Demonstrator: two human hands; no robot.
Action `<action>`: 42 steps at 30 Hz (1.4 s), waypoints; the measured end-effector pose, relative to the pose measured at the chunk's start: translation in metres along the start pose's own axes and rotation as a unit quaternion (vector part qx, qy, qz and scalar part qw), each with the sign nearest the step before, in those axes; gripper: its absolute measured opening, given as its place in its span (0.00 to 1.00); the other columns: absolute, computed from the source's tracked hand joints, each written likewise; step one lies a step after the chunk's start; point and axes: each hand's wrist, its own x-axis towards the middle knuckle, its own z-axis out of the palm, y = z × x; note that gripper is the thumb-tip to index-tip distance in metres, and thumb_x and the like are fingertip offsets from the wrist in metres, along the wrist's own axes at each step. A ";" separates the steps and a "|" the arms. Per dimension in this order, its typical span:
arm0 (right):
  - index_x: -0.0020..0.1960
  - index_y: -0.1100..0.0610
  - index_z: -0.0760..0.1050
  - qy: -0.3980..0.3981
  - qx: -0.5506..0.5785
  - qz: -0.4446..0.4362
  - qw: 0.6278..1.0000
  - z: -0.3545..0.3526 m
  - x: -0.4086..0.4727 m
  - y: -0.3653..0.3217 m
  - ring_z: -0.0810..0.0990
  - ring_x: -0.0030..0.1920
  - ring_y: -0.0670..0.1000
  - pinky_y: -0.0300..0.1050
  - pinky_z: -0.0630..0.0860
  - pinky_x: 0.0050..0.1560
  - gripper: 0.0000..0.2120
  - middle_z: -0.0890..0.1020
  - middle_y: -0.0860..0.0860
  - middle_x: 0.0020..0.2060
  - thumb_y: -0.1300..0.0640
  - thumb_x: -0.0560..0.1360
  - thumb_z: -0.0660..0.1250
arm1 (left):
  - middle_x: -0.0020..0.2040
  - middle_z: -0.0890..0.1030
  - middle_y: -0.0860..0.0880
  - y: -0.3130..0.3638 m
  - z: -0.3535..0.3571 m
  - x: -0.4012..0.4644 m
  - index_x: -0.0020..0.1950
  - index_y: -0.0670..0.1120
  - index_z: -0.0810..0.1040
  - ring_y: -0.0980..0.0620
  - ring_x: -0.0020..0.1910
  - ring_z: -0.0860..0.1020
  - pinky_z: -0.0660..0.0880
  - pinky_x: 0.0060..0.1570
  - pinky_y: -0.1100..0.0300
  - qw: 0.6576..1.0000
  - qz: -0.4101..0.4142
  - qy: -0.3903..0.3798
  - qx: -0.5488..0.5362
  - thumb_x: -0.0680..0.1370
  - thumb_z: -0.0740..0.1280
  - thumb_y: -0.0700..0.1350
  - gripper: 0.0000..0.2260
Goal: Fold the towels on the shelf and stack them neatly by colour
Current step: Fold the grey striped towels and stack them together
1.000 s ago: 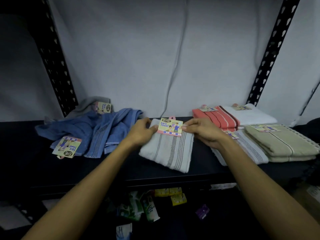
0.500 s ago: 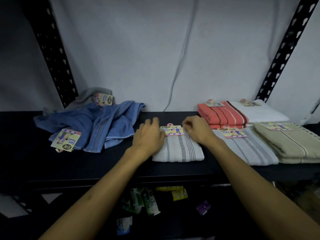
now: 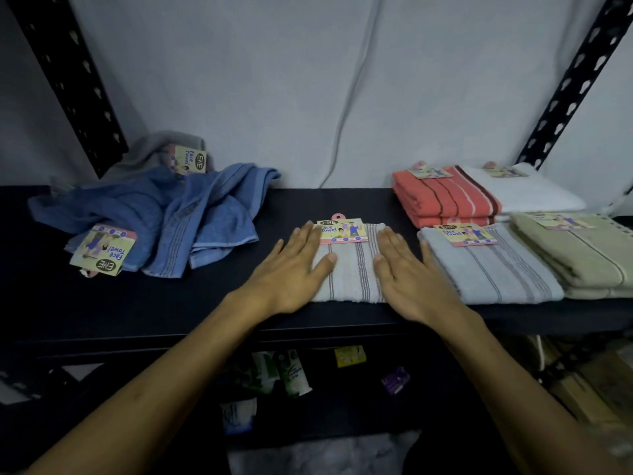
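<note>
Both hands, left [image 3: 291,265] and right [image 3: 407,272], press flat on folded towel [image 3: 349,269]; tag [image 3: 343,230] reads "ENE Face Towel".

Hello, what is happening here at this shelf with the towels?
A person is folding face towels on a dark shelf. Both hands, the left hand and the right hand, lie flat with straight fingers on a folded pale grey striped towel in the middle. To the right are folded towels: another grey towel, an orange pair, a white one and beige ones. On the left, blue towels and a grey one lie crumpled, not yet folded.
</note>
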 end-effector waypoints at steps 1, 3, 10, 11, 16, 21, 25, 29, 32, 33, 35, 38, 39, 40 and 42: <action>0.82 0.55 0.43 0.001 -0.014 0.007 1.000 -0.001 0.000 0.002 0.43 0.80 0.45 0.52 0.33 0.79 0.28 0.46 0.47 0.82 0.48 0.85 0.41 | 0.83 0.38 0.54 -0.002 0.000 -0.002 0.83 0.51 0.39 0.58 0.81 0.38 0.40 0.80 0.54 1.000 0.004 0.004 0.004 0.84 0.43 0.64 0.32; 0.82 0.58 0.45 0.026 -0.072 0.017 0.997 -0.005 0.000 -0.001 0.45 0.81 0.49 0.54 0.34 0.78 0.28 0.50 0.50 0.82 0.48 0.84 0.40 | 0.83 0.39 0.54 -0.003 0.002 -0.005 0.83 0.50 0.39 0.58 0.80 0.39 0.40 0.80 0.54 1.000 0.007 0.016 0.009 0.84 0.43 0.64 0.32; 0.82 0.53 0.51 0.061 -0.041 -0.017 0.997 -0.003 0.014 -0.047 0.50 0.81 0.51 0.59 0.35 0.77 0.28 0.54 0.52 0.81 0.43 0.85 0.43 | 0.83 0.41 0.55 -0.003 0.001 -0.005 0.83 0.50 0.42 0.59 0.81 0.41 0.41 0.80 0.56 1.000 0.007 0.022 -0.013 0.85 0.44 0.61 0.30; 0.82 0.52 0.49 0.044 -0.032 -0.009 0.998 0.002 0.015 -0.045 0.47 0.81 0.50 0.58 0.37 0.78 0.29 0.51 0.51 0.82 0.42 0.84 0.42 | 0.83 0.42 0.55 -0.003 0.000 -0.006 0.83 0.51 0.43 0.60 0.81 0.42 0.41 0.79 0.57 0.999 0.007 0.023 -0.024 0.85 0.44 0.59 0.29; 0.82 0.49 0.48 0.035 0.084 0.065 0.994 0.002 0.001 -0.023 0.49 0.81 0.55 0.54 0.47 0.78 0.29 0.45 0.51 0.82 0.40 0.84 0.46 | 0.84 0.48 0.50 -0.002 -0.003 -0.012 0.83 0.55 0.53 0.52 0.82 0.49 0.45 0.78 0.56 0.996 -0.007 0.062 -0.066 0.85 0.49 0.60 0.26; 0.82 0.46 0.50 0.052 0.108 0.094 0.988 0.002 -0.029 -0.015 0.56 0.79 0.59 0.56 0.57 0.76 0.29 0.50 0.56 0.81 0.39 0.83 0.48 | 0.82 0.59 0.45 -0.002 -0.003 -0.019 0.80 0.61 0.60 0.44 0.82 0.50 0.50 0.79 0.49 0.996 0.009 0.061 -0.067 0.83 0.53 0.64 0.26; 0.81 0.50 0.56 0.086 0.115 0.095 0.985 0.006 -0.052 -0.012 0.59 0.78 0.58 0.54 0.59 0.75 0.27 0.55 0.58 0.80 0.43 0.84 0.51 | 0.74 0.74 0.53 0.003 -0.007 -0.024 0.71 0.59 0.75 0.48 0.77 0.66 0.59 0.75 0.56 0.986 0.044 0.105 -0.120 0.82 0.60 0.61 0.19; 0.67 0.58 0.75 0.251 0.034 0.107 0.961 0.014 -0.071 -0.024 0.74 0.61 0.60 0.55 0.69 0.59 0.22 0.77 0.58 0.62 0.47 0.81 0.56 | 0.53 0.86 0.56 0.018 -0.012 -0.014 0.55 0.53 0.86 0.56 0.55 0.81 0.72 0.52 0.64 0.968 0.036 0.170 -0.182 0.80 0.68 0.51 0.08; 0.58 0.59 0.77 0.329 0.050 0.174 0.927 0.021 -0.087 -0.031 0.73 0.53 0.58 0.54 0.70 0.52 0.20 0.77 0.55 0.53 0.44 0.78 0.62 | 0.51 0.83 0.53 0.023 -0.016 0.005 0.56 0.50 0.81 0.52 0.52 0.80 0.75 0.53 0.57 0.976 -0.035 0.126 -0.175 0.76 0.73 0.52 0.11; 0.59 0.59 0.75 0.324 0.093 0.197 0.920 0.023 -0.091 -0.030 0.73 0.54 0.58 0.54 0.72 0.52 0.21 0.75 0.55 0.53 0.43 0.78 0.63 | 0.53 0.82 0.51 0.023 -0.020 0.012 0.58 0.48 0.79 0.50 0.53 0.79 0.76 0.54 0.55 0.983 -0.053 0.081 -0.154 0.75 0.74 0.53 0.15; 0.61 0.59 0.72 0.307 0.166 0.234 0.907 0.021 -0.099 -0.028 0.73 0.56 0.56 0.53 0.73 0.52 0.24 0.72 0.53 0.56 0.39 0.77 0.65 | 0.56 0.82 0.46 0.027 -0.029 0.023 0.59 0.44 0.79 0.47 0.53 0.79 0.77 0.54 0.53 0.994 -0.050 -0.013 -0.097 0.75 0.72 0.53 0.17; 0.64 0.58 0.70 0.298 0.277 0.225 0.886 0.018 -0.112 -0.030 0.72 0.54 0.50 0.44 0.68 0.50 0.22 0.72 0.52 0.59 0.42 0.79 0.66 | 0.57 0.82 0.47 0.035 -0.041 0.023 0.60 0.44 0.82 0.49 0.54 0.80 0.77 0.58 0.51 0.994 0.003 -0.076 -0.080 0.77 0.72 0.49 0.14; 0.63 0.57 0.71 0.298 0.309 0.211 0.878 0.017 -0.116 -0.031 0.72 0.54 0.48 0.42 0.67 0.51 0.20 0.72 0.52 0.58 0.45 0.79 0.67 | 0.56 0.82 0.48 0.037 -0.043 0.021 0.58 0.45 0.82 0.50 0.53 0.79 0.77 0.57 0.53 0.993 0.020 -0.080 -0.084 0.77 0.73 0.48 0.12; 0.61 0.56 0.72 0.301 0.335 0.201 0.870 0.017 -0.121 -0.030 0.73 0.54 0.48 0.42 0.68 0.50 0.17 0.74 0.51 0.57 0.47 0.79 0.68 | 0.56 0.81 0.48 0.037 -0.043 0.019 0.56 0.47 0.80 0.51 0.51 0.79 0.77 0.54 0.54 0.992 0.031 -0.083 -0.092 0.77 0.73 0.47 0.10; 0.57 0.54 0.73 0.310 0.373 0.189 0.854 0.014 -0.128 -0.026 0.77 0.53 0.48 0.36 0.71 0.45 0.13 0.77 0.49 0.52 0.51 0.77 0.71 | 0.53 0.81 0.46 0.038 -0.043 0.016 0.53 0.47 0.77 0.52 0.46 0.79 0.77 0.47 0.56 0.988 0.045 -0.090 -0.119 0.77 0.73 0.45 0.08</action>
